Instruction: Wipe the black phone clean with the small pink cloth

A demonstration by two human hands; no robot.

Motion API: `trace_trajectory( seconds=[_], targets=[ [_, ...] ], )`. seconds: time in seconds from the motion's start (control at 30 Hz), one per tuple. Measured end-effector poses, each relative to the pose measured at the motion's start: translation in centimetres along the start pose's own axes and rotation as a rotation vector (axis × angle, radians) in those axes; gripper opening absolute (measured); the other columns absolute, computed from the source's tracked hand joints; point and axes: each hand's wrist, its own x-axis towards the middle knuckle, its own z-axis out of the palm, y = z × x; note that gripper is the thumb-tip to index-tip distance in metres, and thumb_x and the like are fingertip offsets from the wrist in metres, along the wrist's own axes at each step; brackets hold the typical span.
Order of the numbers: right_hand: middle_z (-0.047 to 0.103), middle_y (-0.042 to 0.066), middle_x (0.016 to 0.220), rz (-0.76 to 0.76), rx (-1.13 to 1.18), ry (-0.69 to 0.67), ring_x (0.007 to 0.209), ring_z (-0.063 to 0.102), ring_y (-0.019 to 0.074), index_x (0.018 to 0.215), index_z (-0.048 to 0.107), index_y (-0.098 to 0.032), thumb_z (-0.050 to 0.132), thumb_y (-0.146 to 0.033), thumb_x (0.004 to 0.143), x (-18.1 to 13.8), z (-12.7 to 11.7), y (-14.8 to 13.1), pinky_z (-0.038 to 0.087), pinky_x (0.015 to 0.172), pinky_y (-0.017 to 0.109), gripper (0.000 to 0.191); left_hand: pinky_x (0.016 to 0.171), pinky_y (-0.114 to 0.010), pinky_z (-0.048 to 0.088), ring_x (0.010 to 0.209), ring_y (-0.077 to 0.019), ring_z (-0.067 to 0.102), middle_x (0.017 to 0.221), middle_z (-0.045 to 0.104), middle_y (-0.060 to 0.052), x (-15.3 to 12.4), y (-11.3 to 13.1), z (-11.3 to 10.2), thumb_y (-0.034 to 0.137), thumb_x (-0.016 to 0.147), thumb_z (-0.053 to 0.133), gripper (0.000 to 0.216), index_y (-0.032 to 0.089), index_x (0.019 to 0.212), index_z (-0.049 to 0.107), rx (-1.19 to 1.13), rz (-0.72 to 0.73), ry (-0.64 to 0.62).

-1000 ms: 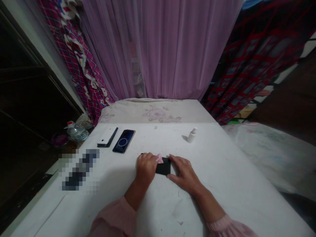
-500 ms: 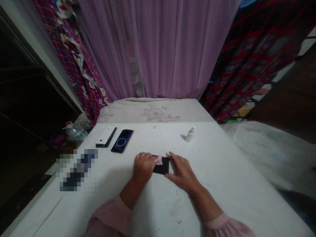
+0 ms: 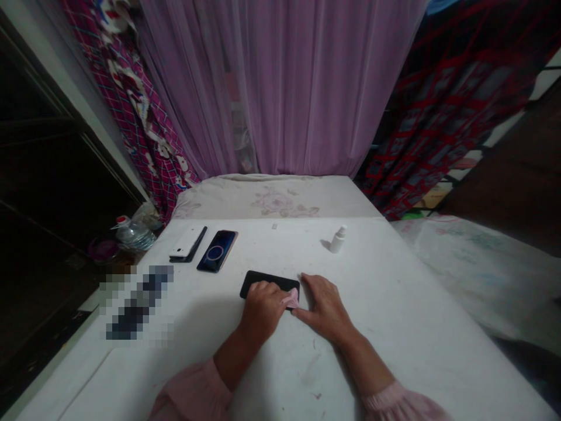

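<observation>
A black smartphone (image 3: 263,277) lies flat on the white-covered table in front of me. My left hand (image 3: 263,307) is closed on a small pink cloth (image 3: 291,297) and presses it on the phone near its right end. The hand covers much of the phone's near side. At the phone's right edge rests my right hand (image 3: 325,305), with thumb and fingers spread apart around the corners. It holds nothing in its grasp; the fingertips are at or very near the edge.
A white spray bottle (image 3: 338,239) stands at the back right. Back left lie a dark phone (image 3: 218,251) with a ring on it and a white phone (image 3: 184,242) on a darker one. Further left is a pixelated patch (image 3: 140,302). Purple curtains (image 3: 307,88) hang behind.
My left hand has slid the pink cloth right and towards me across the phone, baring the phone's left end. The right hand has hardly moved.
</observation>
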Motion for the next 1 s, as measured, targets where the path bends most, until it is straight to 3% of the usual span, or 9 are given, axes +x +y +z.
trace_trajectory(
  seconds=[0.1, 0.33, 0.47, 0.7, 1.0],
  targets=[
    [0.06, 0.013, 0.124, 0.014, -0.038, -0.04, 0.117, 0.053, 0.0318, 0.127, 0.056, -0.021, 0.073, -0.04, 0.073, 0.2, -0.4, -0.5, 0.04, 0.099, 0.049, 0.059, 0.075, -0.036, 0.036, 0.082, -0.0203, 0.055, 0.084, 0.067, -0.003, -0.1, -0.7, -0.6, 0.025, 0.093, 0.057, 0.014, 0.025, 0.088, 0.071, 0.007, -0.031, -0.002],
    [0.054, 0.015, 0.134, 0.02, -0.068, -0.106, 0.125, 0.046, 0.0336, 0.129, 0.055, -0.02, 0.073, -0.04, 0.069, 0.5, -0.4, -0.6, 0.034, 0.103, 0.052, 0.065, 0.076, -0.036, 0.036, 0.082, -0.0202, 0.056, 0.084, 0.068, -0.003, 0.6, -0.8, -0.5, 0.027, 0.094, 0.055, 0.018, 0.023, 0.085, 0.07, -0.034, -0.002, -0.02],
    [0.055, 0.014, 0.133, 0.034, -0.057, -0.098, 0.124, 0.047, 0.0327, 0.125, 0.057, -0.02, 0.073, -0.04, 0.069, 0.5, -0.4, -0.7, 0.034, 0.102, 0.051, 0.062, 0.077, -0.036, 0.036, 0.084, -0.0209, 0.057, 0.085, 0.068, -0.003, 1.8, -0.3, -0.1, 0.029, 0.095, 0.052, 0.021, 0.023, 0.088, 0.071, -0.014, 0.02, -0.042],
    [0.055, 0.014, 0.133, 0.061, -0.051, -0.126, 0.124, 0.048, 0.0326, 0.123, 0.058, -0.021, 0.074, -0.041, 0.067, 0.7, -0.6, -0.7, 0.034, 0.102, 0.051, 0.062, 0.079, -0.036, 0.036, 0.088, -0.022, 0.057, 0.089, 0.069, -0.004, 4.1, 0.0, -0.3, 0.033, 0.094, 0.055, 0.02, 0.026, 0.091, 0.073, 0.014, -0.072, -0.098],
    [0.056, 0.014, 0.132, 0.045, -0.033, -0.072, 0.124, 0.048, 0.0327, 0.121, 0.059, -0.022, 0.073, -0.044, 0.069, 0.5, -0.5, -0.8, 0.034, 0.102, 0.051, 0.058, 0.078, -0.036, 0.035, 0.085, -0.0204, 0.055, 0.089, 0.068, -0.003, 1.3, -0.2, 0.2, 0.03, 0.096, 0.051, 0.021, 0.026, 0.095, 0.072, -0.019, 0.081, -0.041]
  ],
)
